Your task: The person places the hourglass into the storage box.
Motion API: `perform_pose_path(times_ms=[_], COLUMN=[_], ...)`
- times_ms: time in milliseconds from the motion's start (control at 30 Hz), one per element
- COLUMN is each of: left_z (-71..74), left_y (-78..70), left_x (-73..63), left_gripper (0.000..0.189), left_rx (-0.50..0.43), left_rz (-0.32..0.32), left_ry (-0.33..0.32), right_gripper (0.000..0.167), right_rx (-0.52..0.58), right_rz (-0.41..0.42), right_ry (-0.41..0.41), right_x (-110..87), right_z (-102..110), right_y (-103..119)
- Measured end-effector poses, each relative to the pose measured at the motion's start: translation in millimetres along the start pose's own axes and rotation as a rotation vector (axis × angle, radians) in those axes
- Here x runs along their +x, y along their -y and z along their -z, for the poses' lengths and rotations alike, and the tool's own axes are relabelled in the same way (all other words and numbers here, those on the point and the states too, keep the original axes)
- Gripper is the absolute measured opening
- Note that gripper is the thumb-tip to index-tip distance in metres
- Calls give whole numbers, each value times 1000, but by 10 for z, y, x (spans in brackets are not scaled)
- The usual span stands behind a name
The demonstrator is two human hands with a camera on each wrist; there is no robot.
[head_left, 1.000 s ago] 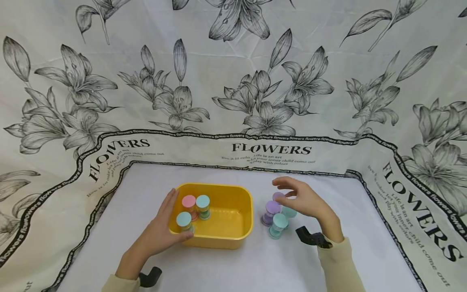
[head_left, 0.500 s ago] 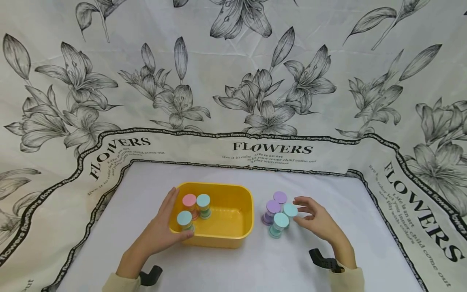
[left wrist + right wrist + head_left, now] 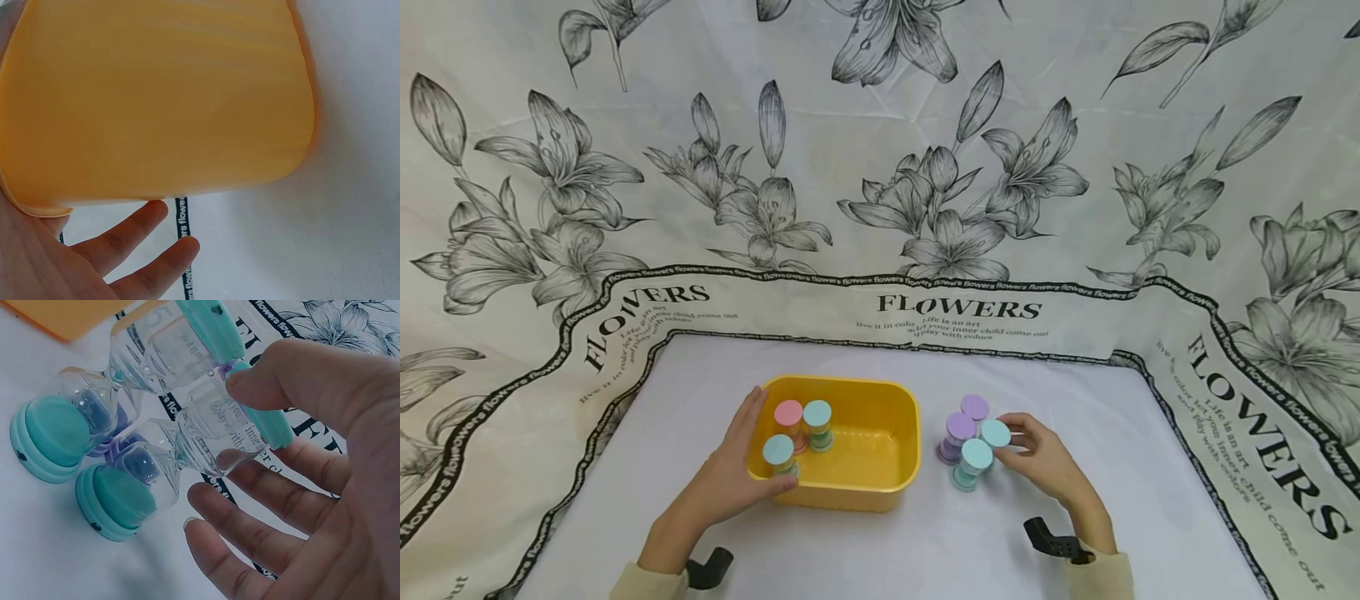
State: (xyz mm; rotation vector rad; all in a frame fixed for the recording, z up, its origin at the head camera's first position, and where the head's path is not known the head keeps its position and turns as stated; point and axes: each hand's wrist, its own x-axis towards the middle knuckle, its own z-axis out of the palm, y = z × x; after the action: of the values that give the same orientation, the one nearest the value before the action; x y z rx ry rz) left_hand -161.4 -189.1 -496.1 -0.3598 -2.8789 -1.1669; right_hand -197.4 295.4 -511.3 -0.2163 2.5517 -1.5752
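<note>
At the left end of a yellow plastic bin (image 3: pixel 850 498), my left hand (image 3: pixel 722 471) grips the rim, thumb over the front edge and fingers along the outer side. In the left wrist view two fingers (image 3: pixel 134 231) spread beside its wall. My right hand (image 3: pixel 1041 454) pinches the teal top cap of a sand timer (image 3: pixel 996 432) between thumb and index finger; its other fingers hang beside the glass (image 3: pixel 209 434). Another teal sand timer (image 3: pixel 975 457) stands right next to it. Behind them stand two purple sand timers, one nearer (image 3: pixel 959 427) and one farther (image 3: pixel 975 407).
Inside the bin, toward its left end, stand a pink sand timer (image 3: pixel 788 414) and two teal ones, one at the back (image 3: pixel 817 414) and one in front (image 3: pixel 778 451). A white cloth (image 3: pixel 940 550) covers the table. Flower-printed fabric (image 3: pixel 880 208) rises behind and at both sides.
My right hand has come down from above the timer cluster, swung to its right side, then moved in and taken the right teal timer's cap. My left hand and the bin have stayed put.
</note>
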Motion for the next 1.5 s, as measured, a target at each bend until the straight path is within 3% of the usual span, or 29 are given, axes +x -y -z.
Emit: perform_pose_path(times_ms=[233,467,633,767,1000,1200,1500], left_z=[-8,-8,-1,-1,-5,1,8], left_y=[2,6,1,-8,-13,-5,-13], left_x=[-4,0,-4,-1,-1,-6,-2], left_gripper=[126,126,127,126,125,125,124], left_rx=[-10,-16,-9,-6,-2,1,1], left_rz=[0,3,6,5,-4,-7,-10], left_ry=[6,9,2,-1,4,-2,22], right_gripper=[52,51,48,45,45,43,42], right_rx=[-63,-149,-162,-161,-141,-103,-114], right_rz=[-14,41,163,281,416,526,474], right_ry=[-41,-91,-132,-126,-12,188,495], right_x=[-25,-5,124,234,415,570,763], right_z=[112,358,456,411,130,-294,-898], right_y=[42,250,579,837,1275,1613,1784])
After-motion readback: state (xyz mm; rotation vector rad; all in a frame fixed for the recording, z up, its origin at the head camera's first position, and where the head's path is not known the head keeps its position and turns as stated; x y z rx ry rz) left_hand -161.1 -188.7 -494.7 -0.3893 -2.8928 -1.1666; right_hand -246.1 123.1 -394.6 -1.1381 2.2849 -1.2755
